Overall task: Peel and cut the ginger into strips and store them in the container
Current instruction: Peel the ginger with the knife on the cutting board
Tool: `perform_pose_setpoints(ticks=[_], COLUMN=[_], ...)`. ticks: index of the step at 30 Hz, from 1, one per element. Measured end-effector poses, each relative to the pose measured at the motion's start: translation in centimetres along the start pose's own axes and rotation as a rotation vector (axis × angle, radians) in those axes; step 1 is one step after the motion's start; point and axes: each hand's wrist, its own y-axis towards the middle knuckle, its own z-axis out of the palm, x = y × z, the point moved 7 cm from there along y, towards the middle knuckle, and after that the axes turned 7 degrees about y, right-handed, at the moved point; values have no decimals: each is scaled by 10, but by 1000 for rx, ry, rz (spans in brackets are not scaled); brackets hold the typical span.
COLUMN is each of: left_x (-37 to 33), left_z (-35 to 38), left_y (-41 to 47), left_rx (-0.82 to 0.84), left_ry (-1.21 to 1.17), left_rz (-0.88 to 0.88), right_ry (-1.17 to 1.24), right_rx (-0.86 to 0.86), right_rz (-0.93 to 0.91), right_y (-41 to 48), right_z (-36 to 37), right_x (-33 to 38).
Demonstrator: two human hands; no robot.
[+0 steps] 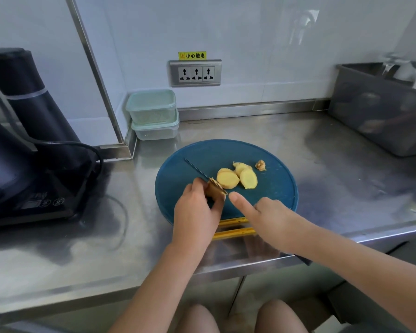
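Note:
On the round blue cutting board (269, 188) my left hand (199, 212) grips a small unpeeled end piece of ginger (214, 188). My right hand (269, 219) holds a knife (202, 175), forefinger stretched along its spine; the thin blade runs up-left across the ginger piece and the handle is hidden under my hand. Several peeled yellow ginger slices (238, 177) lie overlapping in the board's middle. A small scrap of ginger peel (260, 165) sits just right of them. Two stacked lidded containers (154, 114) stand in the back corner.
A black appliance (22, 145) with a cord fills the steel counter's left side. A grey bin (380, 109) stands at the back right. A wall socket strip (195, 73) is behind the board. A yellow object (233, 227) shows under the board's near edge.

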Motion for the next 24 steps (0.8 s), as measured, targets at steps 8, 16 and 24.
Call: perform_pose_setpoints(ticks=[8, 16, 24], left_x=[9, 9, 9], left_z=[-3, -5, -4], left_y=[11, 11, 11], left_rx=[120, 108, 133], left_ry=[-94, -103, -121], left_rz=[41, 35, 11], right_ry=[67, 67, 9], right_rx=[-10, -40, -48], right_rz=[15, 47, 38], right_y=[0, 1, -4], right_z=[2, 7, 5], right_x=[1, 4, 15])
